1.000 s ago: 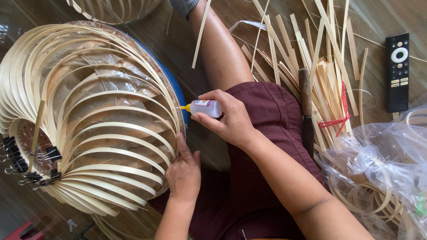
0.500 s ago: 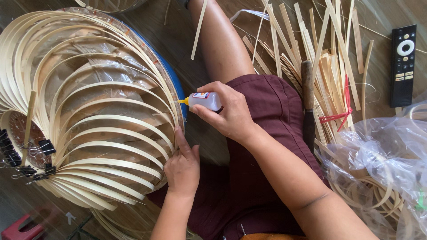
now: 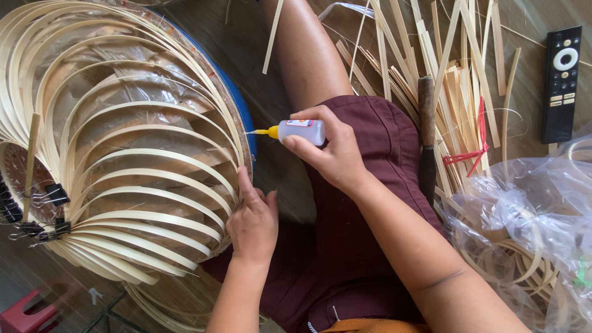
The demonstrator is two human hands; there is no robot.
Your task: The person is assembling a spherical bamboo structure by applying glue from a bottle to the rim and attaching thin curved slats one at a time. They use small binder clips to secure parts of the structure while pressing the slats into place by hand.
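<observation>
A large frame of curved bamboo strips [image 3: 123, 142] fills the left half of the view, its strips fanned over a plastic-wrapped form with a blue rim. My left hand [image 3: 251, 222] presses its fingers against the strips at the frame's right edge. My right hand [image 3: 330, 151] grips a small white glue bottle [image 3: 301, 131] with a yellow nozzle, the tip aimed left at the strips near the rim. I sit on the floor in maroon shorts, one bare leg stretched upward in the view.
Loose bamboo strips [image 3: 444, 68] lie in a heap at upper right, one bundle tied with red string. A dark-handled tool [image 3: 426, 142] rests by my thigh. A black remote [image 3: 561, 83] lies far right. A clear plastic bag [image 3: 530, 234] holds coiled strips. Black binder clips [image 3: 46, 197] grip the frame's left side.
The frame and both hands have shifted a little lower in the view. The glue bottle stays pointed at the strips by the rim, and my left hand remains pressed on the frame's edge.
</observation>
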